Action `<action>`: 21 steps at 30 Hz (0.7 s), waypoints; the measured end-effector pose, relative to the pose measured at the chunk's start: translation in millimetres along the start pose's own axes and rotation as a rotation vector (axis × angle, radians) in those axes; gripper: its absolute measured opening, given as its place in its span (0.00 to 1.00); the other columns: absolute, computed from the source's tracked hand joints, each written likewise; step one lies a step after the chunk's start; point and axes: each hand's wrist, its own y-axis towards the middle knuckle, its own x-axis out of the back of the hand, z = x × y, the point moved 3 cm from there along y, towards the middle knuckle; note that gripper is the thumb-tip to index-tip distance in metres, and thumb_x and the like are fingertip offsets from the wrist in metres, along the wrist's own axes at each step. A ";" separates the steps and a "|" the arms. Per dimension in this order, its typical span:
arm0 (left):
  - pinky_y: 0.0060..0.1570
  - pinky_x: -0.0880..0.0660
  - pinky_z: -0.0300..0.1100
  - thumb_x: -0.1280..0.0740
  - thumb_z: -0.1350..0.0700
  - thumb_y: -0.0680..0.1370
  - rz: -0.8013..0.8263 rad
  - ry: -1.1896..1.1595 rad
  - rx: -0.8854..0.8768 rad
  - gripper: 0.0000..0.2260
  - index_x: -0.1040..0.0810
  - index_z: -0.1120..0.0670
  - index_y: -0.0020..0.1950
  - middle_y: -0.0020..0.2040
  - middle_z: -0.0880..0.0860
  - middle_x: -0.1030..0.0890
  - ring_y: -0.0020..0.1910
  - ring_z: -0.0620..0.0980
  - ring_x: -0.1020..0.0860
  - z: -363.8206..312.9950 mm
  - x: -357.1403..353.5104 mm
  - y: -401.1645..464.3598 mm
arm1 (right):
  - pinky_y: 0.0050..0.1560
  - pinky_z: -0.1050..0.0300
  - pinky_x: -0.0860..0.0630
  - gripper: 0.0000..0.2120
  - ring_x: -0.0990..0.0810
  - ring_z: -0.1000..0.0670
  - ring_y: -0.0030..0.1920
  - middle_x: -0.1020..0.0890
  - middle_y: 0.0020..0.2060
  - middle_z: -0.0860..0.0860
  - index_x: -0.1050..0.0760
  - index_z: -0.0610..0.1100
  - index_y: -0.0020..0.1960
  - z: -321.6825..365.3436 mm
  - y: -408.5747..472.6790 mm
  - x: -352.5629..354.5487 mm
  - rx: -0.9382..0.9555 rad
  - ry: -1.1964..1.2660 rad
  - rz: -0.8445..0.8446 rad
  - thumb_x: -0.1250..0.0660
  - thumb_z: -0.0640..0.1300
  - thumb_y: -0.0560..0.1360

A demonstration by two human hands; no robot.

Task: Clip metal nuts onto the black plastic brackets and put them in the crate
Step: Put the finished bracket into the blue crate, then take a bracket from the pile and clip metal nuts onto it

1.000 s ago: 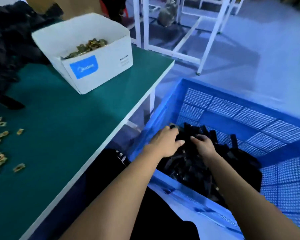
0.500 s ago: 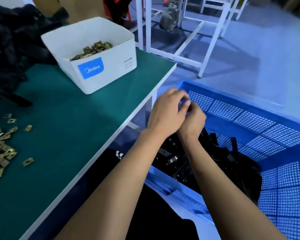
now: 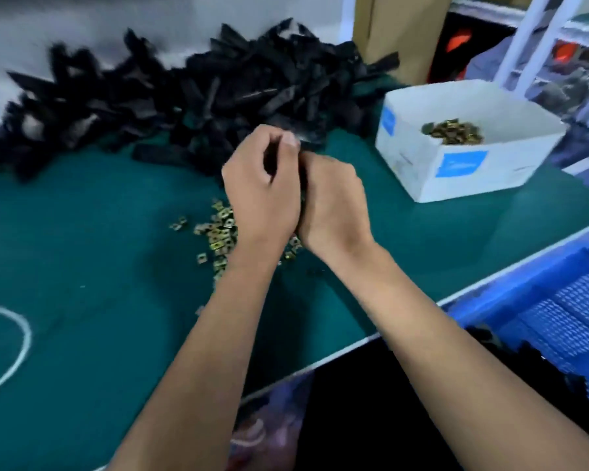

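A big heap of black plastic brackets (image 3: 218, 90) lies along the back of the green table (image 3: 82, 249). Loose brass-coloured metal nuts (image 3: 218, 232) are scattered mid-table, partly under my wrists. My left hand (image 3: 262, 198) and my right hand (image 3: 334, 202) hover together above the nuts, touching side by side. The left fingers are curled with the thumb on the forefinger, and no part shows in them. The right hand's fingers are hidden behind the left hand. The blue crate (image 3: 558, 300) stands low at the right, holding finished brackets (image 3: 524, 362).
A white cardboard box (image 3: 463, 164) with more nuts (image 3: 453, 130) sits at the table's back right. A white ring (image 3: 21, 341) lies at the left. A brown carton (image 3: 398, 28) and white frames stand behind. The table edge runs diagonally beside the crate.
Both hands rose out of the crate, came together, and swung left over the table's nuts. The view turned from the crate to the table.
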 end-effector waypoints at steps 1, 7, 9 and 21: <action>0.46 0.25 0.39 0.36 0.57 0.80 -0.042 0.056 0.026 0.09 0.18 0.57 0.44 0.40 0.46 0.18 0.42 0.44 0.21 15.9 24.7 5.9 | 0.40 0.49 0.23 0.07 0.20 0.44 0.41 0.18 0.41 0.51 0.19 0.48 0.50 20.0 4.8 -18.6 0.061 -0.002 0.046 0.35 0.45 0.75; 0.45 0.28 0.48 0.36 0.58 0.82 -0.110 0.432 0.154 0.09 0.20 0.59 0.45 0.40 0.51 0.20 0.41 0.52 0.23 100.1 144.4 19.8 | 0.57 0.49 0.24 0.14 0.29 0.41 0.63 0.23 0.56 0.45 0.23 0.44 0.60 112.3 30.3 -118.2 0.293 -0.059 0.244 0.31 0.39 0.74; 0.47 0.27 0.50 0.36 0.59 0.81 -0.232 0.429 0.299 0.09 0.20 0.61 0.45 0.40 0.53 0.19 0.42 0.53 0.23 120.8 165.9 23.0 | 0.55 0.48 0.23 0.19 0.32 0.39 0.67 0.25 0.61 0.43 0.25 0.43 0.64 134.9 39.8 -146.5 0.324 -0.100 0.260 0.30 0.39 0.73; 0.50 0.22 0.51 0.35 0.59 0.79 -0.450 0.214 0.485 0.08 0.19 0.59 0.43 0.38 0.52 0.17 0.41 0.53 0.18 142.9 178.0 38.9 | 0.38 0.49 0.31 0.19 0.26 0.40 0.47 0.35 0.68 0.35 0.30 0.39 0.68 152.3 104.9 -206.3 0.240 -0.376 0.312 0.34 0.32 0.78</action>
